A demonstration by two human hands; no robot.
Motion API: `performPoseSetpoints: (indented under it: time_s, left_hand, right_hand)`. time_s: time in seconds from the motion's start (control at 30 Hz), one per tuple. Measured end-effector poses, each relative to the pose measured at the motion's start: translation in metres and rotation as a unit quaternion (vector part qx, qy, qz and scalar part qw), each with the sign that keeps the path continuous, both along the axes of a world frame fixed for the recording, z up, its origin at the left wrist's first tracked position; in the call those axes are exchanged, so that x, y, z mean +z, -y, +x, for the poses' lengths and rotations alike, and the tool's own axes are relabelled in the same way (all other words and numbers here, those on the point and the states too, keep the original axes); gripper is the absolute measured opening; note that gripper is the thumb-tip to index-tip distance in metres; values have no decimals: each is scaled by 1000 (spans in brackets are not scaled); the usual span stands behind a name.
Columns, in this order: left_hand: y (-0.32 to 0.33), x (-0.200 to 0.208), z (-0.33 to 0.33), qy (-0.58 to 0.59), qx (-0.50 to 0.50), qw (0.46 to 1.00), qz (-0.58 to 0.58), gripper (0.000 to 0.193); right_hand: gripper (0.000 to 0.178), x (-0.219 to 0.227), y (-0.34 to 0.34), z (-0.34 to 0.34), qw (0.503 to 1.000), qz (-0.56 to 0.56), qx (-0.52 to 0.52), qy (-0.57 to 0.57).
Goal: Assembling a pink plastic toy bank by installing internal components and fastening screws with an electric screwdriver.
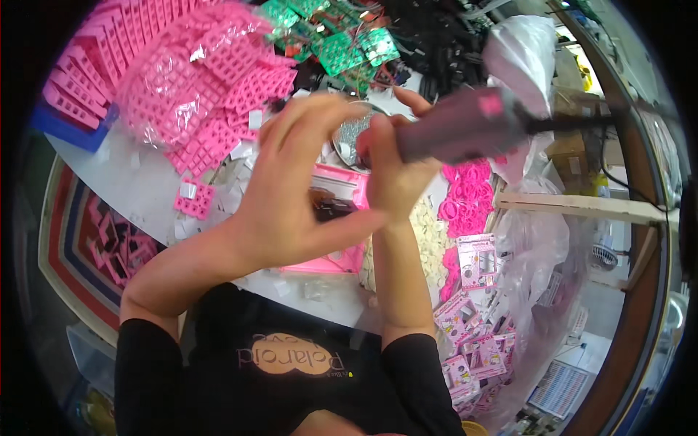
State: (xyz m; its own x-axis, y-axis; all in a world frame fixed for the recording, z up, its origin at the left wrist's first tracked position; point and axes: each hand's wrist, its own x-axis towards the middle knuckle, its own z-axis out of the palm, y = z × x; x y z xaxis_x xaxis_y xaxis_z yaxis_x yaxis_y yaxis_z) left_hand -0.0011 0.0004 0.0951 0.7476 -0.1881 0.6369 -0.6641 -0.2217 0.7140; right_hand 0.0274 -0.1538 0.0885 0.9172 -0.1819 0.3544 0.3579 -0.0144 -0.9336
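A dark grey electric screwdriver point(465, 127) with a black cord is gripped in my right hand point(398, 178), its body tilted to the right. My left hand point(276, 189) hovers over a pink plastic casing point(342, 176), fingers apart and smeared by motion. Past the left thumb, a small dark part point(333, 209) shows at the casing; its kind is unclear. A round dish point(347, 145) of small silvery pieces, likely screws, sits just beyond the casing, partly hidden by my hands. The screwdriver's tip is hidden behind my right hand.
Pink keypad-like grids point(203, 142) pile up at the far left, some bagged. Green circuit boards point(342, 54) and black parts lie at the back. Cream pieces point(425, 240), pink rings point(465, 200) and printed cards point(476, 261) are on the right, near a wooden bar point(574, 206).
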Motion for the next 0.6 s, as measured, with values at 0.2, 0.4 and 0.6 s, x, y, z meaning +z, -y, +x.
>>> performPoseSetpoints:
  time_s: [0.2,0.4,0.6]
  left_hand:
    - [60,29,37,-15,-52,987,-149,66]
    - [51,42,27,-18,-102,989,-106,59]
    - [10,8,2,90,9,995,44,71]
  right_hand:
    - [25,-13,5,9,991,-108,-48,68]
    - [30,-23,2,5,995,-16,-95,-32]
    - [44,1,18,-39,990,81,102,48]
